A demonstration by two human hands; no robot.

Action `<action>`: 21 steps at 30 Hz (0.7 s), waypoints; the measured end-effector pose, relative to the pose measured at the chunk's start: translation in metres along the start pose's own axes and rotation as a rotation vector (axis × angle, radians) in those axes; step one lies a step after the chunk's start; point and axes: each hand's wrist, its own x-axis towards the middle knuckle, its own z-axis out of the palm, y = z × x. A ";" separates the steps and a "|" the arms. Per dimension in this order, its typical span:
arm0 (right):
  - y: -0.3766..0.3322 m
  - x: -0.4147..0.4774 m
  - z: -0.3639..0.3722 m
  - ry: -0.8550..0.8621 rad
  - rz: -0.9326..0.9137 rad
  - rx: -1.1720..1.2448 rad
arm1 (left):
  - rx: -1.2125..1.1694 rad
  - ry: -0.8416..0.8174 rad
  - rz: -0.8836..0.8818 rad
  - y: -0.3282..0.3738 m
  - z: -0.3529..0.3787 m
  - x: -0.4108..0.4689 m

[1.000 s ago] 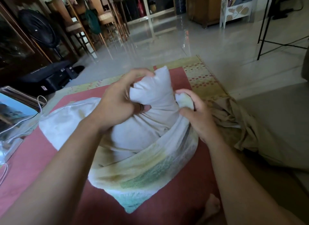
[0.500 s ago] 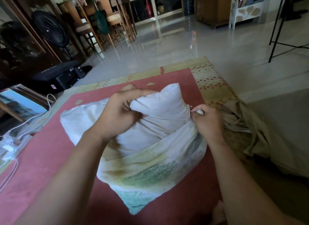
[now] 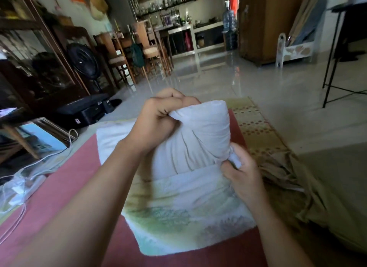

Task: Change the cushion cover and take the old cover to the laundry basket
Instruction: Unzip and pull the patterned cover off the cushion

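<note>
head view: both hands bunch soft white cushion.

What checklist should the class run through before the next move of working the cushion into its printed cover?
1. Left hand grips the white cushion: ok.
2. Right hand holds the printed cover at its opening: ok.
3. Cushion fully inside cover: not ok, its top sticks out.
4. Work resting on the red mat: ok.
5. Beige cloth lies beside, clear of the hands: ok.
6. Laundry basket in sight: not ok.
</note>
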 end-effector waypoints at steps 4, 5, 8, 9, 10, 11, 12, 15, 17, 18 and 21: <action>-0.023 -0.013 0.012 0.068 -0.138 -0.005 | -0.041 0.038 0.030 0.008 -0.016 0.009; -0.027 -0.018 0.016 0.069 -0.175 -0.038 | -0.072 0.064 0.016 0.009 -0.018 0.006; -0.028 -0.034 0.031 -0.050 -0.246 -0.143 | -0.177 0.049 -0.019 0.000 -0.030 -0.014; -0.022 -0.039 0.036 -0.145 -0.282 -0.240 | -0.210 -0.024 -0.065 -0.006 -0.036 -0.025; -0.017 -0.042 0.041 -0.253 -0.319 -0.354 | -0.241 -0.119 -0.140 -0.012 -0.041 -0.039; -0.010 -0.045 0.045 -0.355 -0.344 -0.441 | -0.258 -0.191 -0.231 -0.017 -0.043 -0.055; -0.006 -0.046 0.049 -0.432 -0.349 -0.484 | -0.253 -0.230 -0.321 -0.020 -0.044 -0.069; -0.003 -0.045 0.059 -0.427 -0.352 -0.488 | -0.260 -0.252 -0.557 -0.021 -0.047 -0.088; -0.001 -0.042 0.063 -0.395 -0.354 -0.454 | -0.372 -0.289 -0.716 -0.009 -0.055 -0.074; 0.000 -0.041 0.066 -0.399 -0.352 -0.443 | -0.389 -0.305 -0.795 -0.001 -0.057 -0.065; 0.005 -0.048 0.076 -0.412 -0.366 -0.512 | 0.088 -0.443 -0.892 0.018 -0.043 -0.056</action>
